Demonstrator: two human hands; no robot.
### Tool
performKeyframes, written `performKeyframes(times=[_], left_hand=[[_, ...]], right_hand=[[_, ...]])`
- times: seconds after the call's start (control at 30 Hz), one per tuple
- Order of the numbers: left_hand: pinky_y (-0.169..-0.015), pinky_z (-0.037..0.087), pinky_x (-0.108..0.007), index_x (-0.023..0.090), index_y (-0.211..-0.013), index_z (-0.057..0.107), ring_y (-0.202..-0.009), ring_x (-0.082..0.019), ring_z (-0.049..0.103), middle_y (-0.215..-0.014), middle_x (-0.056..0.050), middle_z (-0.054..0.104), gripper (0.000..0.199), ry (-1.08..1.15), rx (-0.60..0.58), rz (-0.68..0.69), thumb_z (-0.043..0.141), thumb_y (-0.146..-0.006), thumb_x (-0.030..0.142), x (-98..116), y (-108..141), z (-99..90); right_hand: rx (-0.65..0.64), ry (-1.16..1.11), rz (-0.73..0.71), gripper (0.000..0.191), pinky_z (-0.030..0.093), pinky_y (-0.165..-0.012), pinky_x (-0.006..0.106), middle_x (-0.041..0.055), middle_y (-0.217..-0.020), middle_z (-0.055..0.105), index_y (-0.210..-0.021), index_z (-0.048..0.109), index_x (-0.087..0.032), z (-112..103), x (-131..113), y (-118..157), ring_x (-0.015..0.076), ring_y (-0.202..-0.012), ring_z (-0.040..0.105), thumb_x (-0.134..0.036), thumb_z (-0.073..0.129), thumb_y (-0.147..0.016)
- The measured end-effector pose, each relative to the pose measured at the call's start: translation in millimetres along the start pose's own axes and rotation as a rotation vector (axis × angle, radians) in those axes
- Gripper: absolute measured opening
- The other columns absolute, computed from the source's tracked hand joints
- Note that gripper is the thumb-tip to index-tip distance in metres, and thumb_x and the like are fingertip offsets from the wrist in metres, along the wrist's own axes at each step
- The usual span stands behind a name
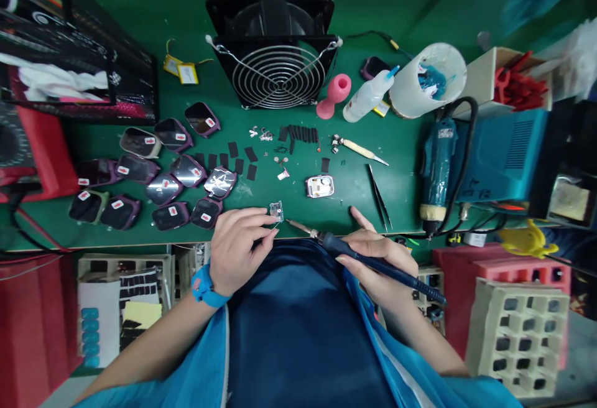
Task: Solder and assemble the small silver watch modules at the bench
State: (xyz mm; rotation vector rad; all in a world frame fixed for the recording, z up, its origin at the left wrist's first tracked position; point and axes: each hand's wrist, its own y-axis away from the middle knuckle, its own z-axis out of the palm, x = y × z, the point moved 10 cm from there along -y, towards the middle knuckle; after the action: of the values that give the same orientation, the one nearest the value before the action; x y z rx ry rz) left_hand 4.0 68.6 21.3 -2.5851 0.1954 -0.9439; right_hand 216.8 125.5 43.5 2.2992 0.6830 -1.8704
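Note:
Near the front edge of the green bench, my left hand (242, 243) has its fingertips against the edge of a small circuit board (276, 210). A thin wire (276, 226), perhaps solder, shows between its thumb and fingers. My right hand (380, 259) is closed round the dark blue handle of a soldering iron (333, 243), index finger stretched out. The iron's tip points left, close to the board; whether it touches cannot be made out. Beyond lies an open watch case (320, 186) with its inside facing up. Black tweezers (379, 198) lie to the right.
Several watch faces with red-arrow stickers (172, 134) spread over the left side. A fan (280, 72) stands at the back, with a white bottle (368, 96) and white tub (428, 81) to its right. A blue soldering station (499, 153) and red meter (35, 147) flank the bench.

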Motion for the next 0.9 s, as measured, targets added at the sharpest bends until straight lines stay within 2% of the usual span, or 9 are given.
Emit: performKeyframes(times=[0.37,0.63,0.9], left_hand=[[-0.087,0.055,-0.039,0.022,-0.09,0.063,-0.099,-0.021,0.076,-0.094,0.0,0.08,0.013,-0.02,0.014,0.024,0.072,-0.091,0.012,2.7,-1.4,-0.9],[-0.085,0.056,-0.038,0.023,-0.089,0.062,-0.098,-0.021,0.077,-0.094,0.001,0.08,0.015,-0.023,0.037,0.025,0.073,-0.09,0.013,2.4,-0.8,-1.6],[-0.084,0.055,-0.039,0.022,-0.089,0.06,-0.097,-0.022,0.077,-0.093,0.0,0.08,0.019,-0.018,0.053,0.039,0.073,-0.087,0.008,4.3,-1.4,-2.1]], right_hand=[[-0.025,0.031,-0.03,0.031,0.042,-0.121,0.066,0.0013,-0.096,0.083,-0.103,0.072,-0.024,3.4,-3.0,-1.7,0.0208,-0.079,0.081,-0.005,0.082,-0.08],[-0.02,0.032,-0.023,0.026,0.045,-0.12,0.066,0.0012,-0.095,0.083,-0.1,0.071,-0.025,3.0,-3.9,-2.6,0.0207,-0.077,0.08,-0.008,0.081,-0.082],[-0.068,0.063,-0.045,0.027,0.043,-0.12,0.068,0.0035,-0.097,0.083,-0.1,0.07,-0.023,5.5,-7.8,-4.1,0.022,-0.084,0.081,-0.006,0.08,-0.082]])
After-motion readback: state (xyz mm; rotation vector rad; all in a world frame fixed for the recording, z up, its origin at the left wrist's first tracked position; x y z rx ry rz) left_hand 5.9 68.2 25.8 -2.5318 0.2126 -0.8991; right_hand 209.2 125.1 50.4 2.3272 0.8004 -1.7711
